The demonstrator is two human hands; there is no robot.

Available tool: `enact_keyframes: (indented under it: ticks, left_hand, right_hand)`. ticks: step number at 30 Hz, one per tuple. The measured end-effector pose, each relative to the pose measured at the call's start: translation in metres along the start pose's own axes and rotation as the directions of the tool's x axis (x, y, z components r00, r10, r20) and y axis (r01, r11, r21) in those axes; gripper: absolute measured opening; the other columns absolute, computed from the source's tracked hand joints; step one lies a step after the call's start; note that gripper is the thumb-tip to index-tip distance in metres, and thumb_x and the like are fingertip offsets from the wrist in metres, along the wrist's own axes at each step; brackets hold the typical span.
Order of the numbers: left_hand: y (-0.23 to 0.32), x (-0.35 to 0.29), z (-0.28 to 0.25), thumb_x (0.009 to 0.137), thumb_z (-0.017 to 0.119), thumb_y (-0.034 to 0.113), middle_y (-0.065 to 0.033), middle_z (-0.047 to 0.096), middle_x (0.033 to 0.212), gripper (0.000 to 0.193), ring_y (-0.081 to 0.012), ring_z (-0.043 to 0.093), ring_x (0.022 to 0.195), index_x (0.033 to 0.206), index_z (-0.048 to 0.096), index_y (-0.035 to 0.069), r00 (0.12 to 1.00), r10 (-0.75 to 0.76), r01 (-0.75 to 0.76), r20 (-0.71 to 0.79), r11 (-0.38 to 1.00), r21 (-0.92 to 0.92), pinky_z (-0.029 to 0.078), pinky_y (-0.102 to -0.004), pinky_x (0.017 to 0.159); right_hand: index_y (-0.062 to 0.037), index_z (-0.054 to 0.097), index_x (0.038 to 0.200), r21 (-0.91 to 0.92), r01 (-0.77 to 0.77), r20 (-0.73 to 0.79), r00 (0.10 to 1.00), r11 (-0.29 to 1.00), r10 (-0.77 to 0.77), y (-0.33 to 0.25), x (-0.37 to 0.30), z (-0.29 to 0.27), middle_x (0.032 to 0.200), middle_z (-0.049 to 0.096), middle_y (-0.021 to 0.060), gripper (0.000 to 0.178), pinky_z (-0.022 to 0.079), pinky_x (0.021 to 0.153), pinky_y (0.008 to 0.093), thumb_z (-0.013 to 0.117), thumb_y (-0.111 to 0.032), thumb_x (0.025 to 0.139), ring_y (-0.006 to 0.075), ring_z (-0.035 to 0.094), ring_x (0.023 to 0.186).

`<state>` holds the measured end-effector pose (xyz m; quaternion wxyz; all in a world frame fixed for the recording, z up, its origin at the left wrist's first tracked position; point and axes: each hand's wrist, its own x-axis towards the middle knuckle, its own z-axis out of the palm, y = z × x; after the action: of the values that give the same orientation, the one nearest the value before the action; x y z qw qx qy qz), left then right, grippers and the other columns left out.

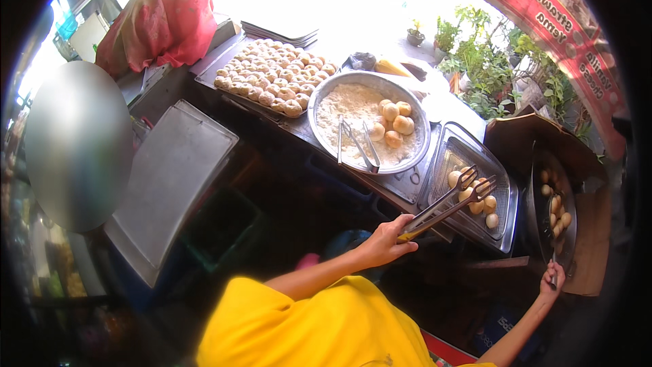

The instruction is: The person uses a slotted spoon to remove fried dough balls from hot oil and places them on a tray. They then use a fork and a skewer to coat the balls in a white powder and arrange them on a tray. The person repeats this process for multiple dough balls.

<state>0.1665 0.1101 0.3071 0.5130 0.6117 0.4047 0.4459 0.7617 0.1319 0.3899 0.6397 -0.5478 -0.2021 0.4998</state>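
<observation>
My left hand (pixel 388 243) is closed around the handle end of long metal tongs (pixel 445 209). Their forked tips are spread apart above a wire-mesh tray (pixel 504 183) that holds several round golden buns (pixel 477 205). At the far right, my right hand (pixel 553 276) grips the handle of a cooking utensil (pixel 553 258). Its other end reaches into a dark wok (pixel 543 214), where several browned buns (pixel 558 216) lie together; that end is hard to make out.
A big metal bowl (pixel 316 122) of pale crumbly powder holds several buns and a second pair of tongs (pixel 360 144). Beyond it is a tray of many coated buns (pixel 275 75). Flat metal trays (pixel 166 183) stand left. Cardboard (pixel 587 245) surrounds the wok; a blurred person's head (pixel 78 146) is at left.
</observation>
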Motion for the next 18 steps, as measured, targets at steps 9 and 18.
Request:
enact_keyframes:
  ticks: [9, 18]
  left_hand:
    - [-0.004, 0.008, -0.029, 0.076, 0.072, 0.009, -0.0153, 0.060, 0.104, 0.055, -0.0168, 0.058, 0.095, 0.122, 0.046, -0.002, 0.977, 0.056, -0.065, -0.207, 0.997, -0.040, 0.050, -0.0301, 0.079]
    - [-0.009, 0.015, -0.061, 0.076, 0.073, 0.013, -0.0036, 0.057, 0.086, 0.053, -0.0101, 0.053, 0.077, 0.121, 0.049, -0.002, 0.951, -0.069, 0.040, -0.300, 0.994, -0.103, 0.045, -0.0235, 0.069]
  right_hand:
    - [0.0020, 0.048, 0.091, -0.121, 0.097, 0.145, 0.986, 0.988, -0.079, 0.014, -0.105, 0.093, 0.068, 0.052, 0.0065, 0.013, 0.035, 0.029, 0.0205, 0.050, -0.005, 0.080, 0.0078, 0.044, 0.038]
    - [0.0083, 0.053, 0.106, -0.296, 0.145, 0.185, 0.978, 0.944, -0.092, 0.082, -0.176, 0.208, 0.064, 0.052, 0.0033, 0.035, 0.038, 0.032, 0.0190, 0.055, 0.000, 0.072, 0.0059, 0.048, 0.040]
